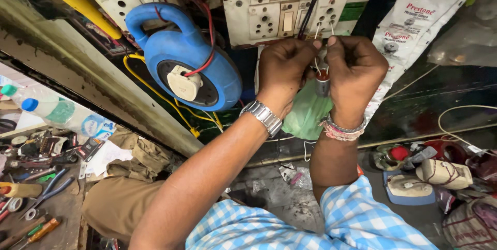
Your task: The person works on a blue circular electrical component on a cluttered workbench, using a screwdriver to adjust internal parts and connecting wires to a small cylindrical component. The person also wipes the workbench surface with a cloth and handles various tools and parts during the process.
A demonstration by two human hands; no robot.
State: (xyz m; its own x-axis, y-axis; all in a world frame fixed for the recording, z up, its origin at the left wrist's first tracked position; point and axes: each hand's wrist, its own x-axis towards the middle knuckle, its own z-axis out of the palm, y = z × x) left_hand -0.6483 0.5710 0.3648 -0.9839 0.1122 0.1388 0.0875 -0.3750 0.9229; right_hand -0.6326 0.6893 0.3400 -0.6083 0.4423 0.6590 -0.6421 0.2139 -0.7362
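Both my hands are raised in front of a white wall socket board [282, 19]. My left hand [282, 68] pinches a thin white lead by the fingertips. My right hand [354, 74] pinches the other lead. Between them hangs a small grey cylindrical capacitor [322, 81] with a red top, its two wire leads reaching up toward the socket holes. A black cable [313, 1] runs down to the board just above my fingers. A metal watch sits on my left wrist, and thread bands on my right.
A blue round extension reel [189, 61] with a white plug hangs at left. A green plastic bag [305, 115] hangs below my hands. The workbench at lower left holds pliers [49, 190], screwdrivers and plastic bottles [57, 112]. Motor parts and rags [440, 175] lie at lower right.
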